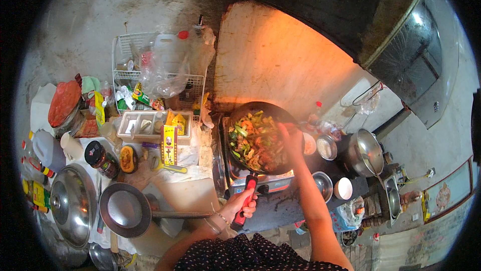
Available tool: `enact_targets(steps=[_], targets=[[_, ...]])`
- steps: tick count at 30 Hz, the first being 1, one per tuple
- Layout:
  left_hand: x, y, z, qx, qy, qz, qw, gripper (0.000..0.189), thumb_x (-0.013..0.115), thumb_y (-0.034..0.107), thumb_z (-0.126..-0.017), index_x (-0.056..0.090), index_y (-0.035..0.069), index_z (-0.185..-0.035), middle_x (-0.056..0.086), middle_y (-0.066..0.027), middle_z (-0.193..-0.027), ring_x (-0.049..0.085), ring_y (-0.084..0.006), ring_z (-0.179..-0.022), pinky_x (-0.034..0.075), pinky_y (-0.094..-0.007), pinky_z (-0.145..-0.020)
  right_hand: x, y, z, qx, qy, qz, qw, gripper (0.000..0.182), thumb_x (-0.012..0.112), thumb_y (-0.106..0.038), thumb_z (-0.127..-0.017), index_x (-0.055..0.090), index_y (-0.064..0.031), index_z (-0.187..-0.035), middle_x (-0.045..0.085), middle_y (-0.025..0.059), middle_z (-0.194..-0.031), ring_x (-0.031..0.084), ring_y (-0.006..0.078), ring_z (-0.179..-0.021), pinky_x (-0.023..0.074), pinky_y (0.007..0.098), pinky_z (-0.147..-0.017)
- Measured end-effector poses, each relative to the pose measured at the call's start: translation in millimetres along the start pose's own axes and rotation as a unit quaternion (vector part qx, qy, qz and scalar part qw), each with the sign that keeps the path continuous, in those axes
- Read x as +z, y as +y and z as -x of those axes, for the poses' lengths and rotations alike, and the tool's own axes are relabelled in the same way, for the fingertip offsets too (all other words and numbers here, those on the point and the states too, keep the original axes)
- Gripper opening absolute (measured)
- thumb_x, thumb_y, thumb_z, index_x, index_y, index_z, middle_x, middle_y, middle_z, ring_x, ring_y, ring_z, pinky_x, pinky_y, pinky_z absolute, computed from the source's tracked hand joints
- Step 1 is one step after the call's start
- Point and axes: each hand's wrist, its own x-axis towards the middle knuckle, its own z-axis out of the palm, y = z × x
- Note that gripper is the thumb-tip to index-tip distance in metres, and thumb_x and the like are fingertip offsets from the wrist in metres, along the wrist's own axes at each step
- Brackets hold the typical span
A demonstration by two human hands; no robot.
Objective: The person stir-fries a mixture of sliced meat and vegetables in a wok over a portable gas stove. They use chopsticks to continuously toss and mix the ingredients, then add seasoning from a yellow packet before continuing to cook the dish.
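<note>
My left hand [240,205] is wrapped around the red and black handle [246,199] of a dark wok [240,169]. The wok sits on a gas stove [259,184] and holds a steaming mix of chopped green vegetables, orange slices and browned pieces [255,139]. Over the wok's right side is my right hand [292,139], blurred by motion. Whether it grips a utensil is not visible through the blur and steam. Just right of the wok stand a bowl of pale orange contents [309,144] and a metal bowl of white contents [326,147].
Left of the stove are a seasoning tray [124,135], a yellow peeler [171,167], a cut squash [129,158], an empty frying pan [126,211] and a large metal lid [71,205]. To the right stand a steel pot [362,154] and white bowl [343,188]. A range hood [330,7] hangs above.
</note>
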Motion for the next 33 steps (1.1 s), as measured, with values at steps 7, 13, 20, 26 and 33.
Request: enact_targets(steps=[7,13,20,26,33], targets=[[2,1,-1,0.001,-0.016,0.001,1.000,0.029,0.045,0.037,-0.088,0.046,0.008,-0.084,0.040,0.0015,-0.058,0.033,-0.0060,-0.041,0.027,-0.0213,-0.038,7,17,-2,-0.140,-0.084,0.188,0.969,0.024,0.063,-0.020,-0.079,0.058,0.0036,-0.078,0.059,0.0097,-0.062,0.055,0.0115,-0.056,0.0423,0.0255,-0.051],[4,1,3,0.000,-0.017,0.006,1.000,0.029,0.045,0.037,-0.088,0.046,0.008,-0.085,0.040,0.0012,-0.058,0.032,-0.0062,-0.042,0.027,-0.0212,-0.038,12,12,-4,-0.038,-0.140,0.122,0.982,0.022,0.062,-0.019,-0.079,0.059,0.0031,-0.080,0.061,0.0125,-0.066,0.060,0.0182,-0.062,0.0450,0.0295,-0.055],[5,1,-1,-0.011,-0.004,0.002,1.000,0.029,0.047,0.037,-0.087,0.045,0.008,-0.085,0.040,0.0004,-0.058,0.032,-0.0064,-0.042,0.027,-0.0217,-0.039,12,21,6,-0.267,-0.064,0.232,0.933,0.019,0.059,-0.016,-0.080,0.061,0.0029,-0.078,0.059,0.0112,-0.068,0.057,0.0185,-0.059,0.0438,0.0290,-0.054],[0,-1,0,0.005,-0.010,0.004,1.000,0.029,0.046,0.038,-0.087,0.045,0.008,-0.085,0.039,0.0011,-0.058,0.032,-0.0065,-0.042,0.027,-0.0219,-0.038,-5,-3,19,-0.160,-0.074,0.149,0.973,0.014,0.061,-0.009,-0.080,0.058,0.0047,-0.077,0.058,0.0083,-0.068,0.056,0.0107,-0.059,0.0450,0.0230,-0.052],[4,0,-1,-0.002,0.000,0.006,1.000,0.031,0.043,0.039,-0.088,0.046,0.008,-0.086,0.039,0.0021,-0.056,0.031,-0.0049,-0.038,0.025,-0.0210,-0.035,-1,1,22,-0.221,-0.128,0.198,0.946,0.014,0.063,-0.009,-0.078,0.058,0.0040,-0.074,0.057,0.0071,-0.070,0.054,0.0130,-0.060,0.0432,0.0256,-0.052]])
